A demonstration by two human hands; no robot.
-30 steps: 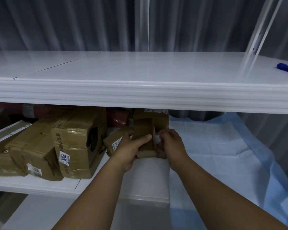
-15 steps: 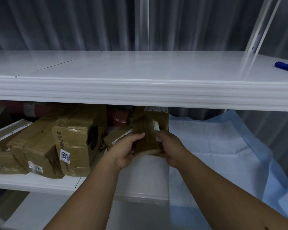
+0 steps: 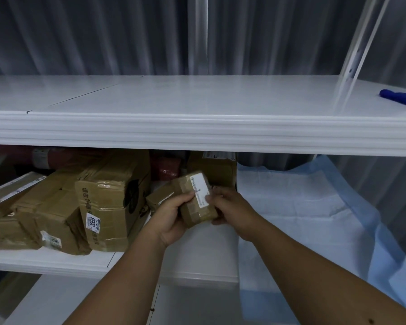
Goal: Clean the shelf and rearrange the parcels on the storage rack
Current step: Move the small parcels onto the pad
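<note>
At the centre of the frame, the small taped parcel (image 3: 197,199) is gripped between the left hand (image 3: 171,219) and the right hand (image 3: 232,212), its long axis tilted towards the upper left, just below the upper shelf (image 3: 197,130).

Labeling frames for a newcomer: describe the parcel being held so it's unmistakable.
Look under the white upper shelf, at the right end of the row of cardboard parcels on the lower shelf. The small taped brown parcel is held between the left hand and right hand. Unlike its neighbours, it is lifted clear, white label facing up.
</note>
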